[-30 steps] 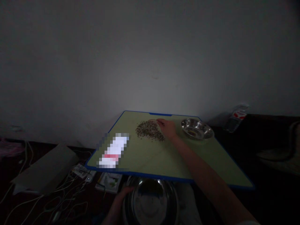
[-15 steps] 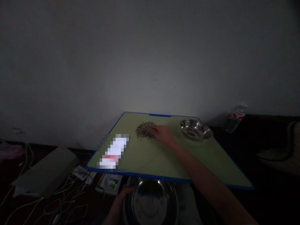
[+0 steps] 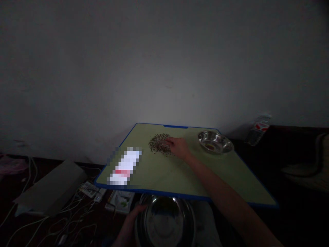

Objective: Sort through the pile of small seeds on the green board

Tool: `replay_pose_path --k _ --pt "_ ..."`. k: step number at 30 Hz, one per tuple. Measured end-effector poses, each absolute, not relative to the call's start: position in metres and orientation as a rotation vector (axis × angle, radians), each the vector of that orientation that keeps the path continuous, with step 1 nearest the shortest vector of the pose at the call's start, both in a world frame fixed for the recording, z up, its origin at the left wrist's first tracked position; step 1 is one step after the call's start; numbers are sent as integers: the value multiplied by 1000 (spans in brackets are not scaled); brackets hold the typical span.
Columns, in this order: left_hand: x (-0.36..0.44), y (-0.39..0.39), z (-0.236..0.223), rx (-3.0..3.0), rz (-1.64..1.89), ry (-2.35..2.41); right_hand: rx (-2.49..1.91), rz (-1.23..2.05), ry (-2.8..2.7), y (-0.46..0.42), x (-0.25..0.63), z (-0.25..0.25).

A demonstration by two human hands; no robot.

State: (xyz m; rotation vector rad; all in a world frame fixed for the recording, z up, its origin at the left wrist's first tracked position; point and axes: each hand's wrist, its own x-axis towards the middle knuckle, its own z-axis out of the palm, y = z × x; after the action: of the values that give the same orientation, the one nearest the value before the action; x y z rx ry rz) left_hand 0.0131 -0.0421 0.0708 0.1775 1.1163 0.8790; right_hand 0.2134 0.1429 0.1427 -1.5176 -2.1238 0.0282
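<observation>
A loose pile of small dark grains [image 3: 157, 144] lies on the pale green board [image 3: 159, 175] with a blue edge. My right hand [image 3: 178, 147] reaches over the pile's right side, fingers together and pointing left into the grains; what they pinch, if anything, is too small to make out. Below the board's near edge, my left hand [image 3: 133, 216] grips the rim of a large shiny metal basin [image 3: 164, 223] on its left side. A smaller metal bowl [image 3: 223, 145] sits at the board's far right corner, with something yellowish and reddish visible at its bottom.
A lit phone [image 3: 127, 166], blurred out, lies on the board's left. A clear bottle with a red label [image 3: 259, 128] leans near the wall at right. On the floor at left are a grey box [image 3: 51, 188], tangled cables [image 3: 69, 219] and a white tray [image 3: 119, 200].
Almost nothing differs. My right hand stays at the right side of the grains with only a tiny shift, and my left hand keeps its hold on the basin.
</observation>
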Motion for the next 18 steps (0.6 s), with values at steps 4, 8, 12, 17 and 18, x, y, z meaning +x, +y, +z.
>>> replay_pose_path --k 4,8,12,17,18 --pt "14 -42 73 164 850 1137 -1501 21 -2124 144 214 142" --pt "11 -40 73 158 869 1164 -1496 41 -2119 145 214 143" --pt "9 -38 72 155 862 1176 -1482 69 -2114 146 215 142" --pt "10 -39 77 191 851 1168 -1474 74 -2076 146 213 138" --pt "11 -39 79 198 857 1163 -1462 75 -2084 146 213 138"
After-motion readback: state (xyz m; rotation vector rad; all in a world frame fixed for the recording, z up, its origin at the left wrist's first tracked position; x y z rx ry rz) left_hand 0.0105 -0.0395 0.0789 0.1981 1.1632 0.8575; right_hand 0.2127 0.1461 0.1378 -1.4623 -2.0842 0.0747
